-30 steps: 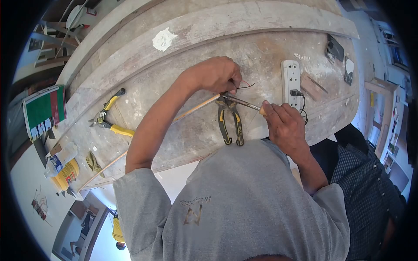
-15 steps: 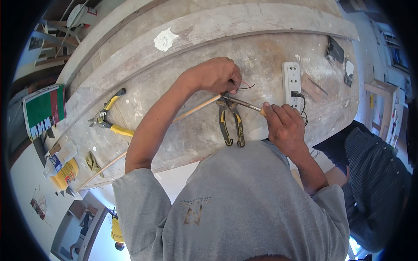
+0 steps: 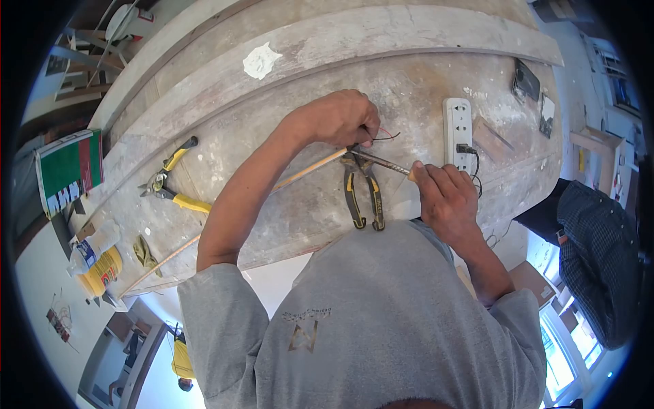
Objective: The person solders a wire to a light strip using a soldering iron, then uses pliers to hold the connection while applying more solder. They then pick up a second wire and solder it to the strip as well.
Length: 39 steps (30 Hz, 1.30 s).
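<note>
My left hand (image 3: 347, 117) is closed at the middle of the worktable, fingertips pinched at the end of a long thin strip (image 3: 310, 168) beside thin red and black wires (image 3: 387, 135). My right hand (image 3: 446, 200) is wrapped round the light handle of a tool with a metal shaft (image 3: 385, 163). That shaft points left, and its tip meets the strip's end just under my left fingertips. Black and yellow pliers (image 3: 363, 191) lie directly below, handles toward my body, their jaws partly hidden under the shaft and strip.
A white power strip (image 3: 458, 135) with a black plug stands right of the hands. Yellow-handled cutters (image 3: 170, 177) lie at left, near a cloth (image 3: 145, 253), a bottle and a yellow container (image 3: 105, 270). A phone (image 3: 525, 82) lies at upper right. Another person (image 3: 596, 252) is at the right.
The other person at the right has shifted farther right, uncovering a box and bright window behind. My hands and the tool hold nearly the same positions.
</note>
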Each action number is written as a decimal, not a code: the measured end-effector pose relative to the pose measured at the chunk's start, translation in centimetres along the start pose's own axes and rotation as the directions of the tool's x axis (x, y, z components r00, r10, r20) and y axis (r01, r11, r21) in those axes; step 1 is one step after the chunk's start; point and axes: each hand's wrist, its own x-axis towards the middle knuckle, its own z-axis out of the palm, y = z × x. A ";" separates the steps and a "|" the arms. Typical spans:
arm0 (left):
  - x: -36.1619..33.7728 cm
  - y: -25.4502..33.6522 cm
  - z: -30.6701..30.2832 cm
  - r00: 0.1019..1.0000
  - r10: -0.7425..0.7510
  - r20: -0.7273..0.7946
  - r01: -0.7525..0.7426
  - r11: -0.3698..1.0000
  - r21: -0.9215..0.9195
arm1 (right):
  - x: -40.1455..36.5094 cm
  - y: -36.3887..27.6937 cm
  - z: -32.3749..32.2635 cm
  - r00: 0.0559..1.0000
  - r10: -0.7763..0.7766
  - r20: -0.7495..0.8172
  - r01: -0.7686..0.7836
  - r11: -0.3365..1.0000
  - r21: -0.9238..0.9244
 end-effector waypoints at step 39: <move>-0.1 0.0 0.2 1.000 0.028 -0.005 -0.028 0.999 -0.018 | -0.3 -0.1 0.4 0.999 -0.007 -0.041 0.007 1.000 -0.011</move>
